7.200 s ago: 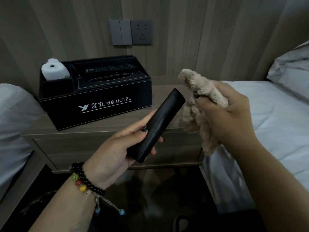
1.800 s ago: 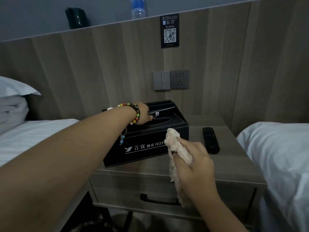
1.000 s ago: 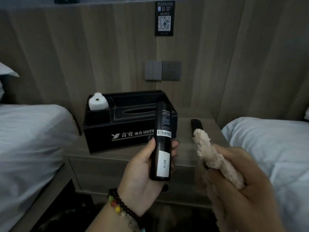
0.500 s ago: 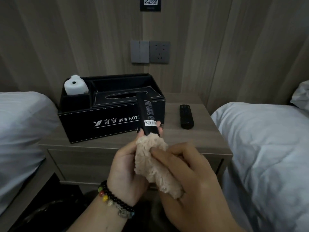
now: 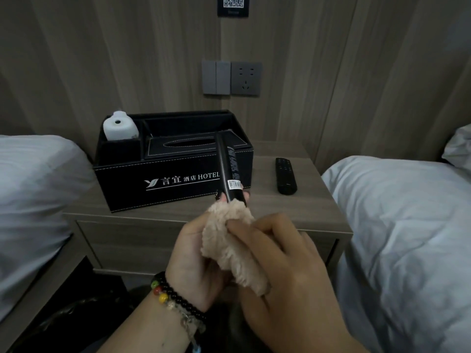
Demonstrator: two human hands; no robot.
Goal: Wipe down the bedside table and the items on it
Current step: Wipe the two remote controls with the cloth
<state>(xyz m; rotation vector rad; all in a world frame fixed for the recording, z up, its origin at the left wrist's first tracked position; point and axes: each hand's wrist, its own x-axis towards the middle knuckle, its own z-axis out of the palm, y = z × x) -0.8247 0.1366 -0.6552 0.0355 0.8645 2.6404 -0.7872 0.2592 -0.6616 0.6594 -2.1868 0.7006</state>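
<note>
The left hand [image 5: 196, 261] holds a slim black remote [image 5: 230, 171] upright by its lower end, apparently so the right hand [image 5: 283, 263] can work the fluffy beige cloth [image 5: 229, 240] around the base; the left grip is closed on the remote, fingertips showing either side of it, and the right grip pinches the cloth against it; lifted clear of the desk [image 5: 300, 207], the remote can be wiped all round; it is matte black, with fine print and a white barcode label on the side facing the camera; a second remote [image 5: 285, 175] lies flat on the desk, just beside the black hotel tissue box [image 5: 175, 179], which holds a small white bottle [image 5: 119, 127] in its left compartment.
</note>
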